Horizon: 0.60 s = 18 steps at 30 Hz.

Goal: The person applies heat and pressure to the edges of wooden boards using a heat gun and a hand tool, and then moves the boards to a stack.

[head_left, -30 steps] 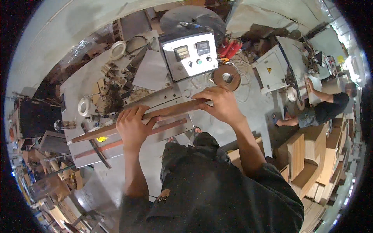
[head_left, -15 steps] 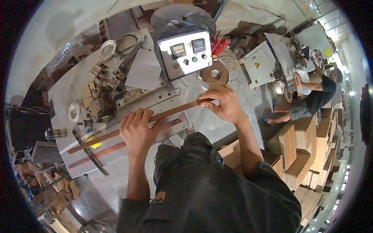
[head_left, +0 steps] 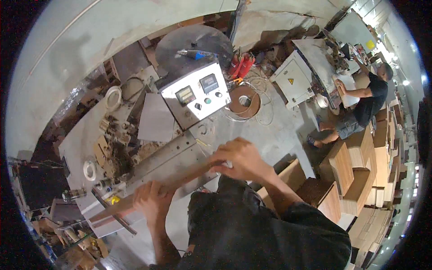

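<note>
A long, narrow brown wooden strip [head_left: 189, 177] lies slantwise in front of me over the grey machine table [head_left: 168, 158], blurred by motion. My left hand [head_left: 154, 200] is closed over its middle. My right hand [head_left: 240, 161] grips its right end, thumb beneath and fingers bent over the top. The strip's far left end reaches a dark metal bar [head_left: 112, 210] that crosses the table's left part. Beyond the strip, a dusty machine head [head_left: 118, 159] stands on the table, with a white control box [head_left: 196, 95] to its right.
A coil of brown banding [head_left: 244, 102] and loose cables lie on the floor past the table. Red fire extinguishers [head_left: 241, 65] stand behind. Wooden box-like parts [head_left: 344, 173] are stacked at my right. Another person [head_left: 366, 101] works at a machine at the far right.
Both hands and the strip have shifted toward me, and my right hand has also moved left. My view has turned, so the control box appears lower and further left.
</note>
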{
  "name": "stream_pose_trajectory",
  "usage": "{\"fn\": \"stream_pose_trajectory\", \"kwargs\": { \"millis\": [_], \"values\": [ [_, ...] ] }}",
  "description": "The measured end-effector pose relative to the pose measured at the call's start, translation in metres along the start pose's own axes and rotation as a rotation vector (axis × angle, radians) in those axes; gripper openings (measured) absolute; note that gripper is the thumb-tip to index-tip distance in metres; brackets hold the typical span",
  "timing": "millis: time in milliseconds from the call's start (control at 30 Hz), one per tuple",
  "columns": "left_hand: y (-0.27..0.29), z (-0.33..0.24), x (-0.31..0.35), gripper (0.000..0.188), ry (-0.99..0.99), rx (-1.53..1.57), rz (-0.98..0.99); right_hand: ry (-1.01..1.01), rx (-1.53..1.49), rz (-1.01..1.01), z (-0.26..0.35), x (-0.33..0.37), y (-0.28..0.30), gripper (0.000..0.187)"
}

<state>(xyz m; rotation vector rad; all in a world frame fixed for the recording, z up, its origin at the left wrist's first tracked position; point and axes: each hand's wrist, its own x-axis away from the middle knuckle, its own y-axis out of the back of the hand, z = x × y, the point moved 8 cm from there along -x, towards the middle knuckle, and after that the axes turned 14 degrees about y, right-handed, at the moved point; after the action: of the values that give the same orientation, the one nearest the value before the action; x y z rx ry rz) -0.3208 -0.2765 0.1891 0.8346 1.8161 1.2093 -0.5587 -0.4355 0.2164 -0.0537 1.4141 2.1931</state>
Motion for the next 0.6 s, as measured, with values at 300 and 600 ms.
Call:
{"fn": "stream_pose_trajectory", "kwargs": {
  "millis": [300, 600],
  "values": [
    [-0.018, 0.000, -0.011, 0.028, 0.336, 0.002, 0.265, -0.265, -0.423, -0.327, -0.205, 0.030, 0.043, 0.018],
    [-0.025, -0.001, -0.016, 0.033, 0.272, -0.090, 0.250, -0.746, -0.281, -0.610, -0.537, 0.001, -0.090, 0.041]
  ]
}}
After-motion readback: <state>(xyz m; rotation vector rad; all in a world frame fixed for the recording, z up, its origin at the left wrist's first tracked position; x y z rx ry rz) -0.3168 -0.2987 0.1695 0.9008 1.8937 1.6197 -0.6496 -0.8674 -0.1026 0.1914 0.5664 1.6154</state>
